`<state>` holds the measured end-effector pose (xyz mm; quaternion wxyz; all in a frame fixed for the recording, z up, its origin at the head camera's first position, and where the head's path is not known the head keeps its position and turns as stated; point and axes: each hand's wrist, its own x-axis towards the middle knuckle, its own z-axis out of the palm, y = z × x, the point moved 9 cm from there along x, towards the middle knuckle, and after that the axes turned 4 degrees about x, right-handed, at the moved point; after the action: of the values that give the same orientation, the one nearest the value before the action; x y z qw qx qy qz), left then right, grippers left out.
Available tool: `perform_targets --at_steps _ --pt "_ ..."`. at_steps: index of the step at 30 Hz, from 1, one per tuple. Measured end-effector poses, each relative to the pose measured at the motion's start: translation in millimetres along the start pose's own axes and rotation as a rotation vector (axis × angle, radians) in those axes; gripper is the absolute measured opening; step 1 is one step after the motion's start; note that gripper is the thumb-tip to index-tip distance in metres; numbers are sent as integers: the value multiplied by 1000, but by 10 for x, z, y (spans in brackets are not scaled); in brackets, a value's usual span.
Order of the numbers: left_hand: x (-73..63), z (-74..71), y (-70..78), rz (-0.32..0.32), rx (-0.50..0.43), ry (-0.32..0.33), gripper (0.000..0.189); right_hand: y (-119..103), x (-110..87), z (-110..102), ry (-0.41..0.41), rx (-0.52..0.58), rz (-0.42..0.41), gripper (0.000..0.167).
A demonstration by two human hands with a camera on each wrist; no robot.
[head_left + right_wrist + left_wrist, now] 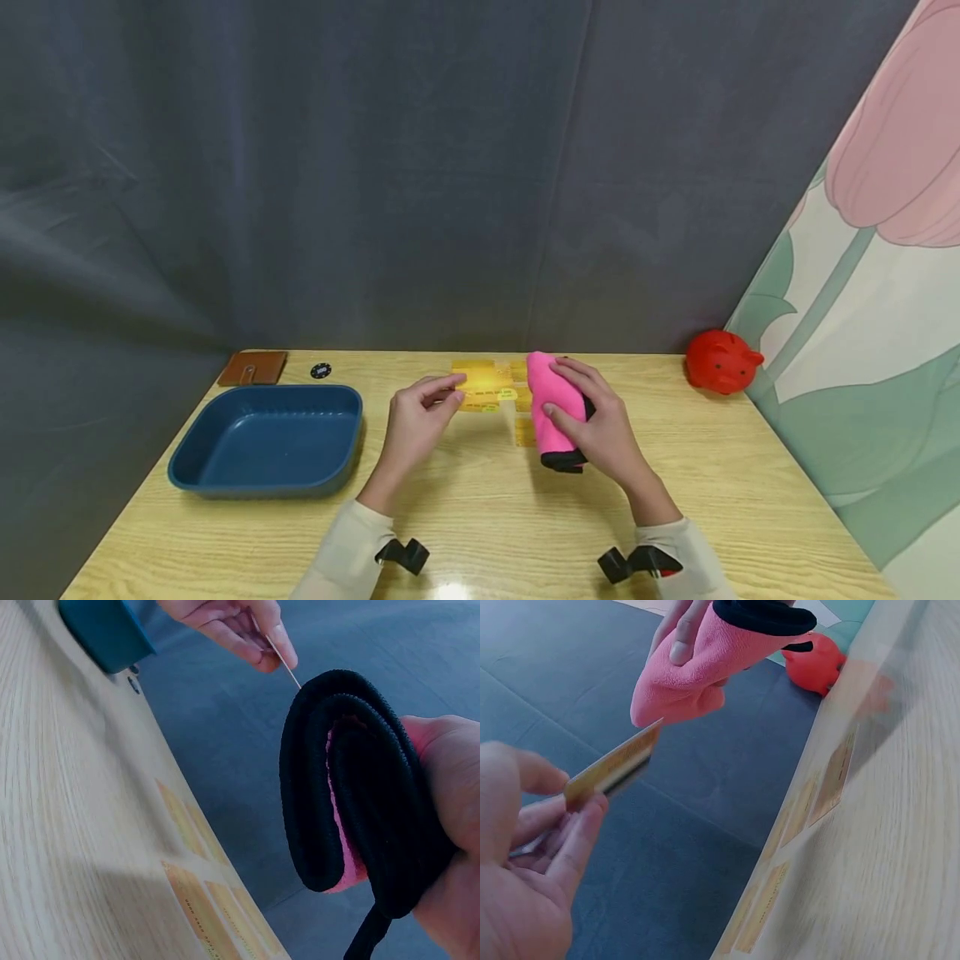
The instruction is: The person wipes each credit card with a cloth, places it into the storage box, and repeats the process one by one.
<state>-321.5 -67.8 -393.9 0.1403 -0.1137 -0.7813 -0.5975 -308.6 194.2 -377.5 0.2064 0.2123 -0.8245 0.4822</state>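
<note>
My left hand (422,421) pinches a gold bank card (486,390) between thumb and fingers, raised above the table. In the left wrist view the card (615,771) is seen tilted, with a dark stripe along it. My right hand (600,417) grips a folded pink cloth (551,400) with black edging, just right of the card. The right wrist view shows the cloth's black folds (315,787) end-on, and the card's thin edge reaches close to them; whether they touch I cannot tell. Several other gold cards (525,432) lie on the table below, partly hidden by the hands' items.
A blue tray (262,446) stands on the wooden table (480,508) at the left. Behind it lie a brown wallet (255,367) and a black poker chip (321,370). A red piggy bank (722,362) sits at the back right. A grey curtain (405,183) hangs behind the table.
</note>
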Motion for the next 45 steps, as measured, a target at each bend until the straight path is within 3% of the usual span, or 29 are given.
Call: perform_targets --at_steps 7,11,27,34,40,45 --pt "19 21 -23 -29 -36 -51 35 -39 11 -28 -3 11 8 57" --pt "26 29 -12 -26 -26 -64 33 -29 14 -35 -5 17 18 58" --pt "30 -148 -45 -60 -48 144 13 -69 11 -51 -2 17 -1 56" --pt "25 -200 -35 -92 -27 156 18 -63 4 -19 -17 30 0 56" --pt "18 -201 17 -48 50 167 16 -55 6 -29 -11 32 -1 56" --pt "24 -164 -40 -80 42 159 18 -47 4 -35 -11 29 -2 56"
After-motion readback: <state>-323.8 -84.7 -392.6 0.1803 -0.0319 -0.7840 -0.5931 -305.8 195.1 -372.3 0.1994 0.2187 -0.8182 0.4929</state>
